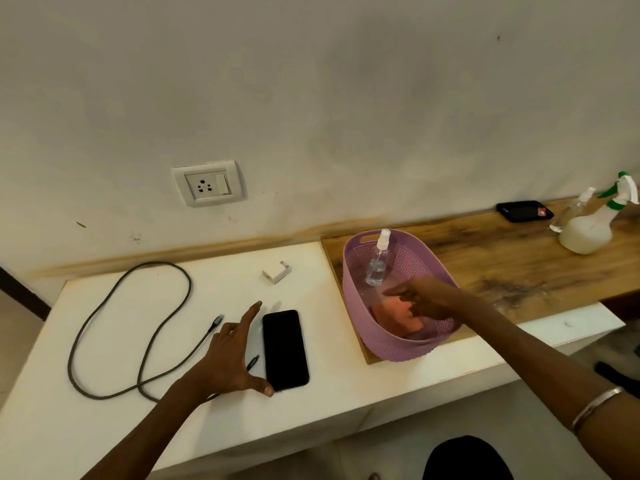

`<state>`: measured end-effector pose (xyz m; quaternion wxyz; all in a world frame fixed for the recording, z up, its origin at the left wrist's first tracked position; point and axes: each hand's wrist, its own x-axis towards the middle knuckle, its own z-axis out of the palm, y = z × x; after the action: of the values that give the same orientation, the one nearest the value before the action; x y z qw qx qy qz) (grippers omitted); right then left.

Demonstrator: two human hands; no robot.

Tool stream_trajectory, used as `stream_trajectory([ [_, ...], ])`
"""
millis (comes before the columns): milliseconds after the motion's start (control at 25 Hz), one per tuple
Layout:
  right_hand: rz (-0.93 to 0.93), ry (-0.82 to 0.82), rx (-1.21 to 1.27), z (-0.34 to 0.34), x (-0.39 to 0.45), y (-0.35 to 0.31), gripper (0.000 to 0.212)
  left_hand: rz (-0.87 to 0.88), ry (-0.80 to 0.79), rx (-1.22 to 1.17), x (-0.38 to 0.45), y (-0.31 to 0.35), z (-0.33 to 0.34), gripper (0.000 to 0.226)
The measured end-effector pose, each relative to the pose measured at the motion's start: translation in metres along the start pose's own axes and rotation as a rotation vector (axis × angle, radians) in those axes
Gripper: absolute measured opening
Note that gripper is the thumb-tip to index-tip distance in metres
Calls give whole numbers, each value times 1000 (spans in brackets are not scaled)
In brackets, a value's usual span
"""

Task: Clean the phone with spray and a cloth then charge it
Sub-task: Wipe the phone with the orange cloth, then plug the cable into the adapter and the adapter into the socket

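Dim, warm indoor light falls evenly, casting only faint shadows. Wide-angle distortion bows the wall and table point(346, 382) edges (strongest near corners). Detail looks soft throughout.

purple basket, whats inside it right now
Inside the purple basket: a clear spray bottle standing upright and an orange cloth. The right hand covers part of the cloth.

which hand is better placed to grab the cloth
Right. The right hand already reaches into the basket, over the cloth; the left hand is at the phone.
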<state>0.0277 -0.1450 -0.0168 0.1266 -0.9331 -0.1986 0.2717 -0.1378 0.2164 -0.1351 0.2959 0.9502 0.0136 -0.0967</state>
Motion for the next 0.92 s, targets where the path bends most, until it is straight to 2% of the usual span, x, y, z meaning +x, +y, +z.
stream_trajectory([
  [80, -59, 126, -76, -21, -8, -5, 47, 28, 11, -98, -2, 1, -4, 151],
  [280, -108, 445, 190, -51, -20, -31, 34, -14, 172, -318, -9, 7, -18, 140],
  [440, -215, 569, 162, -44, -4, -79, 41, -53, 393, -240, -16, -5, -27, 98],
  [520, -248, 563, 150, -31, 19, -105, 42, -94, 508, -202, -22, -17, -31, 72],
  [600, -257, 460, 165, -13, 48, -128, 44, -162, 577, -122, -27, -29, -36, 55],
  [720, -233, 262, 82, 22, 94, -153, 47, -194, 614, -69, -30, -39, -36, 51],
  [840, -232, 221, -71, 53, 133, -172, 52, -262, 533, -67, -21, -48, -32, 55],
  [920, -237, 211, -105, 68, 151, -179, 62, -269, 497, 3, -16, -53, -25, 49],
])
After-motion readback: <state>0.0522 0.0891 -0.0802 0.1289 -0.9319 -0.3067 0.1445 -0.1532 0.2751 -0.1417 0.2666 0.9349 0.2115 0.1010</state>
